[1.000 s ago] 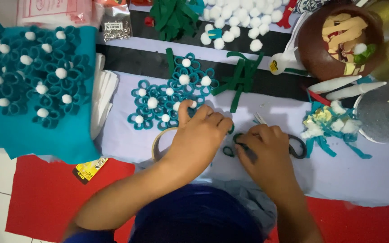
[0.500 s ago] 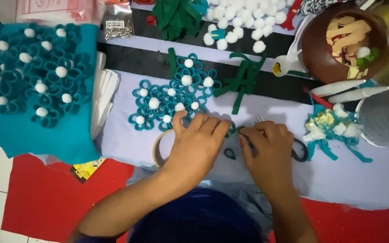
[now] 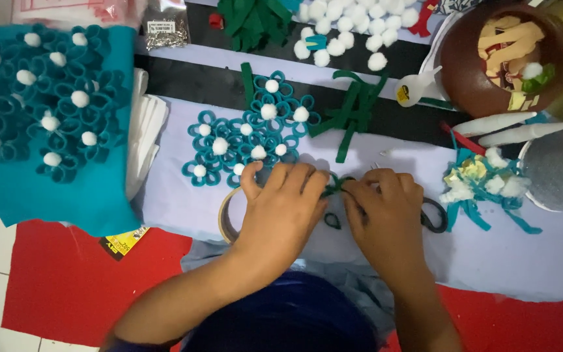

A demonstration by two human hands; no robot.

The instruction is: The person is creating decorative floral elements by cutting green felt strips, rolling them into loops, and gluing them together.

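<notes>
- Now, far left, a teal cloth [image 3: 66, 189] covered with looped teal flowers and white pompoms hangs over the white floor tiles; its right edge touches a stack of white sheets [image 3: 146, 133].
- Below it, red felt [image 3: 66, 274] lies on the floor with a small yellow-and-black packet [image 3: 123, 242] at its top edge.
- On to the pale lavender sheet [image 3: 522, 261], the working surface: a cluster of teal flowers [image 3: 249, 140] sits just above the left hand [image 3: 281, 208].
- A roll of tape [image 3: 228, 215] peeks out, partly under that left hand.
- Left hand bent over, fingertips pinching a small green strip [image 3: 335, 184]; the strip sits dead centre, between both hands.
- Right hand [image 3: 386, 218] meets it, fingers closed on the same strip; hands touching at the fingertips.
- Scissors [image 3: 435, 218] lie just beside the right hand, partly hidden by it.
- Above, a bundle of green felt strips [image 3: 353, 114] crosses a black band; white pompoms [image 3: 353, 29] are heaped at the top edge.
- Right side is crowded: a brown bowl [image 3: 464, 72] of scraps, a glue bottle [image 3: 418, 86], two white sticks [image 3: 509, 129], a tangle of teal and white trimmings [image 3: 483, 182].
- Open room remains on the lavender sheet below that tangle.
</notes>
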